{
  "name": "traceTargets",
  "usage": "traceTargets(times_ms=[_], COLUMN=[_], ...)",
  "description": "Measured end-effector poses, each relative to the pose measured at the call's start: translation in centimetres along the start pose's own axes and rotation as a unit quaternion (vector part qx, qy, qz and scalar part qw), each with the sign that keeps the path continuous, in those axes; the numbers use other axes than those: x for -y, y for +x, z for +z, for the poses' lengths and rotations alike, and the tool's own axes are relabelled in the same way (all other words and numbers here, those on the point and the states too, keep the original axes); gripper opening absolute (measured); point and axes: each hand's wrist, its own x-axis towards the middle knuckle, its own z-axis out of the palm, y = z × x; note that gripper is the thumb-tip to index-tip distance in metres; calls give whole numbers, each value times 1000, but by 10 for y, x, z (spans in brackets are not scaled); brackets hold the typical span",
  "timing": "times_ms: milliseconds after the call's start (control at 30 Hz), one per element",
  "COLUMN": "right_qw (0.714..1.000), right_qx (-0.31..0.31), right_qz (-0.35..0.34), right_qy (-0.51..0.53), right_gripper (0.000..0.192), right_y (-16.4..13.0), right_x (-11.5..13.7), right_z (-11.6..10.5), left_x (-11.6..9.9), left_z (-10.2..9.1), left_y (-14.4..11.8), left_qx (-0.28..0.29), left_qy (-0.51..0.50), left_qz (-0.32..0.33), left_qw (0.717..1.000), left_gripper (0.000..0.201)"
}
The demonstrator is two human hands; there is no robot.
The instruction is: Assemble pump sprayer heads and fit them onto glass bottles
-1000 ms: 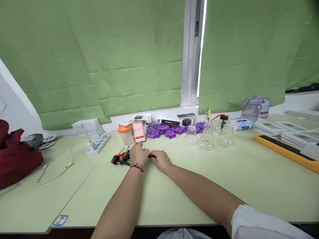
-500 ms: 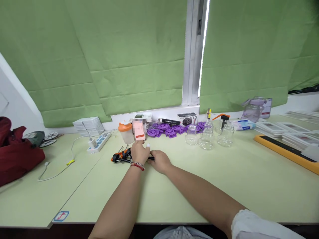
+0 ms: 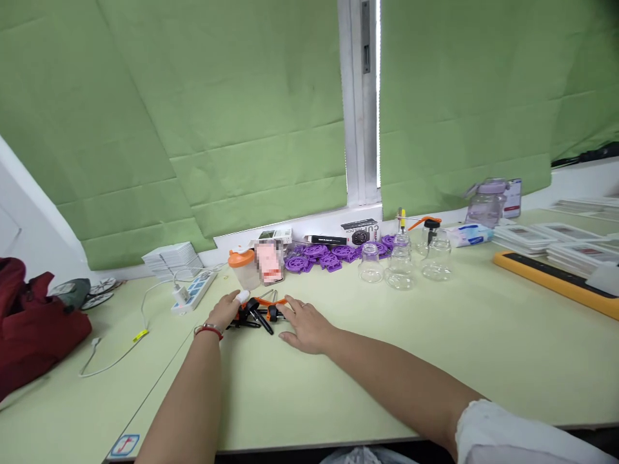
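Note:
My left hand lies on the table at the left end of a small pile of black and orange spray pump heads. Its fingertips touch the pile, and one finger wears a white cot. My right hand rests flat on the table with its fingers spread, just right of the pile and touching its end. Just behind the pile, a phone with a pink screen leans against an orange-capped container.
Three clear glass bottles and purple plastic parts stand further back. A power strip with a white cable lies to the left, and a red bag sits at the far left. Stacked cards and an orange-edged board are on the right.
My left hand has come down from the phone to the left side of the pump heads. My right hand has opened flat beside them. The view has shifted slightly.

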Motion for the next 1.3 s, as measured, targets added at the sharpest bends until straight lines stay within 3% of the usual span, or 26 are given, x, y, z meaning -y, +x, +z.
traceTargets(times_ms=[67,133,300,433,633,800,933,1300], right_qw=[1000,1000,1000,1000,999,1000,1000,999], right_qx=[6,5,-2,-5,18,3,-5,-8], right_qz=[-1,-4,-1,-11,-40,-30,-27,-26], right_qy=[-3,-1,6,6,1,-6,10,34], right_gripper=[68,69,68,63,60,64,66,65], right_y=[1,3,1,-16,-60,-81,-83,-82], right_x=[1,1,-6,-24,-69,-97,-104,-103], right_z=[-1,0,4,-5,-39,-54,-55,-55], left_x=[7,4,-32,-59,-98,-131,-137,-139], left_z=[8,15,24,30,55,78,87,84], left_y=[-4,-7,-17,-28,-47,-57,-56,-58], left_qx=[68,85,120,113,99,27,-3,18], left_qy=[-46,-49,35,73,107,133,154,158], left_qz=[44,62,60,90,174,225,240,230], left_qw=[996,993,990,987,974,965,958,960], left_gripper=[60,62,66,64,64,65,59,55])
